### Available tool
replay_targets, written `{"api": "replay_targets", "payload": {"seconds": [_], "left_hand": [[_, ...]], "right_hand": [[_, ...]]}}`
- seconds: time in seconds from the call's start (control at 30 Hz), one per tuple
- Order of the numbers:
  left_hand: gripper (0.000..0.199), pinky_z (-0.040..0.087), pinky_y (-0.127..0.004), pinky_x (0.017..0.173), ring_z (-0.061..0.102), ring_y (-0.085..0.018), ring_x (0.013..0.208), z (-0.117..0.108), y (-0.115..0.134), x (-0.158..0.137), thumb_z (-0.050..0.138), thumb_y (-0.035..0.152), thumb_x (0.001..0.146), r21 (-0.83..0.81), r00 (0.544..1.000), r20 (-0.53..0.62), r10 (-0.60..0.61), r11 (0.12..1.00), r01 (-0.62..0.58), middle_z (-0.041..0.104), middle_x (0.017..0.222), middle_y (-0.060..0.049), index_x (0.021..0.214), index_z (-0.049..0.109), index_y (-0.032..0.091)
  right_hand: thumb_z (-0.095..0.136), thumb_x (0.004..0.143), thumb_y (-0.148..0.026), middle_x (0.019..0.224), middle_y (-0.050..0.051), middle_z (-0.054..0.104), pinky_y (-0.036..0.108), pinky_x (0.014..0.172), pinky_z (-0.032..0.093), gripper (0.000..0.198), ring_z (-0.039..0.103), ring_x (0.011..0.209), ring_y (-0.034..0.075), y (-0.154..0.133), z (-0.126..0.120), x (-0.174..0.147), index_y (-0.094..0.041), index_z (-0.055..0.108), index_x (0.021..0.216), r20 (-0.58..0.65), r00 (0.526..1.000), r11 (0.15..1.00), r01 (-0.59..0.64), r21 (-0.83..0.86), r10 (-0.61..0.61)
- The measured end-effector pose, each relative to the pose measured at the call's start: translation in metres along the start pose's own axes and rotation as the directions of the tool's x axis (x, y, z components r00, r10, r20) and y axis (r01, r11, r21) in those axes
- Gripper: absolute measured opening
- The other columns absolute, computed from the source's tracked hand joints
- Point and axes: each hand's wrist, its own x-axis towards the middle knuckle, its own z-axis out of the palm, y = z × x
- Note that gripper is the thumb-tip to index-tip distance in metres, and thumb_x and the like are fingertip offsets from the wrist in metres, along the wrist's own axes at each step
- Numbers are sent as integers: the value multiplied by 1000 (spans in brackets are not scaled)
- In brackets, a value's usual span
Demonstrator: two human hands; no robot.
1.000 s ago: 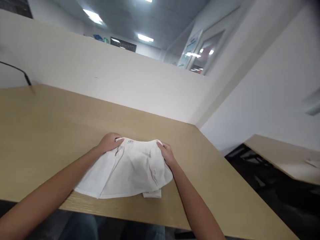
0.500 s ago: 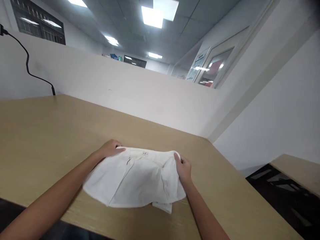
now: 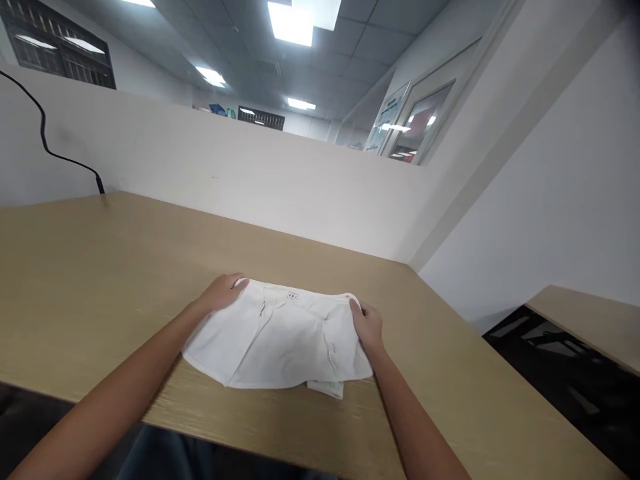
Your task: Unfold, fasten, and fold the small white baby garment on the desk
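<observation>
A small white skirt point(image 3: 285, 347) is spread out in front of me, its waistband point(image 3: 320, 299) on the far side and its flared hem toward me. My left hand point(image 3: 225, 292) pinches the left end of the waistband, thumb on top. At the opposite end, my right hand point(image 3: 367, 323) grips the waistband with the thumb over the cloth. A little printed label point(image 3: 293, 295) shows inside the waistband. Beneath the hem on the right, a white tag point(image 3: 326, 389) sticks out. Creases run down both sides of the cloth.
The skirt is over a wooden table point(image 3: 150, 267), whose front edge lies close to my lap. A white partition point(image 3: 260, 180) borders the far side, and a black cable point(image 3: 45, 137) hangs at the left. Another wooden surface point(image 3: 590, 320) stands lower right.
Both hands still hold the waistband. The skirt's hem sits higher in view and its left side has shifted slightly right. The camera view has shifted a little.
</observation>
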Motion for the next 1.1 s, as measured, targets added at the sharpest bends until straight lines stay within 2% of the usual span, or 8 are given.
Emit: {"api": "replay_targets", "payload": {"seconds": [0.13, 0.27, 0.47, 0.6, 0.7, 0.87, 0.97, 1.1], "left_hand": [[36, 35, -27, 64, 52, -16, 66, -18, 9, 0, 43, 50, 95, -94, 993, -113, -45, 995, 35, 54, 66, 3, 75, 51, 22], [36, 34, -25, 64, 47, -13, 67, -45, 37, -5, 47, 52, 95, -235, 955, -294, -23, 971, -48, 49, 68, 5, 78, 55, 20], [42, 29, -24, 59, 36, -11, 63, -87, 71, -27, 59, 47, 92, -246, 762, -647, -22, 952, -181, 34, 64, 5, 65, 44, 19], [42, 25, -25, 54, 31, -11, 59, -102, 82, -41, 52, 45, 97, -251, 723, -691, 0, 938, -239, 29, 64, 5, 65, 39, 20], [40, 28, -24, 55, 34, -11, 59, -102, 83, -40, 45, 44, 100, -246, 754, -656, 3, 944, -218, 31, 63, 5, 69, 38, 21], [37, 34, -26, 62, 52, -15, 63, -65, 53, -10, 38, 46, 102, -35, 914, -404, 28, 998, -46, 54, 65, 3, 78, 51, 21], [38, 35, -29, 65, 62, -20, 73, -28, 21, 7, 33, 42, 103, 170, 962, -273, -15, 984, 63, 68, 78, -4, 84, 58, 21], [42, 36, -31, 67, 68, -25, 81, 8, -6, 19, 35, 45, 102, 395, 993, -88, -84, 912, 112, 74, 88, -12, 92, 67, 20]], "right_hand": [[60, 80, -66, 77, 8, 67, 31, 70, 44, 60, 55, 75, 22, -17, -7, -3, -9, 77, 88, -79, 994, 992, 84, 98, -76], [64, 81, -66, 75, 6, 65, 26, 61, 44, 58, 54, 70, 19, -50, -24, -9, -9, 75, 89, -204, 974, 956, 150, 252, -98], [77, 73, -63, 71, 4, 65, 23, 54, 43, 51, 53, 64, 15, -80, -62, -14, -12, 75, 79, -263, 951, 887, 255, 384, -160], [80, 69, -65, 71, 4, 67, 22, 51, 44, 52, 54, 59, 14, -92, -79, -17, -14, 75, 81, -304, 949, 833, 234, 502, -84], [80, 69, -62, 78, 7, 72, 25, 56, 48, 51, 61, 66, 17, -100, -82, -14, -15, 78, 89, -243, 970, 848, 129, 514, 0], [71, 77, -58, 93, 11, 77, 30, 71, 52, 50, 68, 88, 26, -74, -60, 3, -13, 79, 98, -28, 998, 968, -39, 248, 48], [58, 83, -61, 88, 12, 76, 32, 70, 49, 54, 67, 85, 29, -34, -35, 10, -11, 78, 89, 9, 1000, 1000, 17, -5, -17], [40, 92, -58, 81, 14, 74, 34, 72, 46, 57, 65, 75, 26, 12, -10, 17, -14, 74, 81, 82, 978, 942, 207, -264, -192]]}}
